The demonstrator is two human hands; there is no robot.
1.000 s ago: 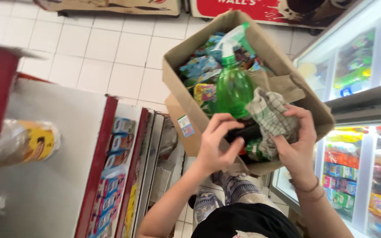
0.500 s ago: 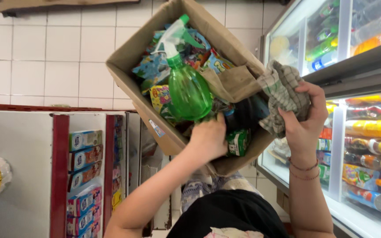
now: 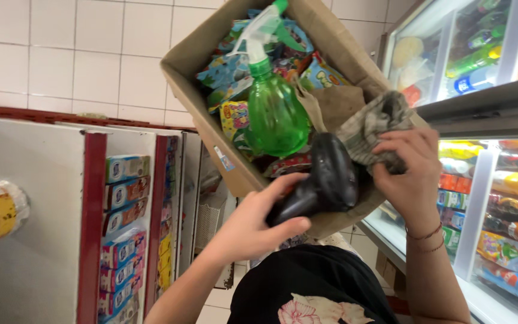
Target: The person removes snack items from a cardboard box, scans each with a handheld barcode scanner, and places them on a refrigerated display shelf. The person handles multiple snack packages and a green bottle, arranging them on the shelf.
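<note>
This was a small shop. Glass-fronted drinks coolers [image 3: 499, 180] stood stocked with coloured bottles, red-edged shelves [image 3: 127, 228] carried rows of boxed goods, and a cardboard box [image 3: 223, 162] brimmed with snack packets above a white tiled floor [image 3: 61, 54].

Left hand [image 3: 259, 225] raised from the lower left, forearm bare and slanting up toward the middle, wrist bent a little back. Fingers curled, thumb stretched along the underside, closed in a grip. Right hand [image 3: 406, 174] higher and to the right, forearm rising almost straight from the bottom edge, thin red cords around the wrist. Fingers bunched and folded inward, knuckles facing the camera, clenched tight. Both hands near each other, not touching, at about chest height.
</note>
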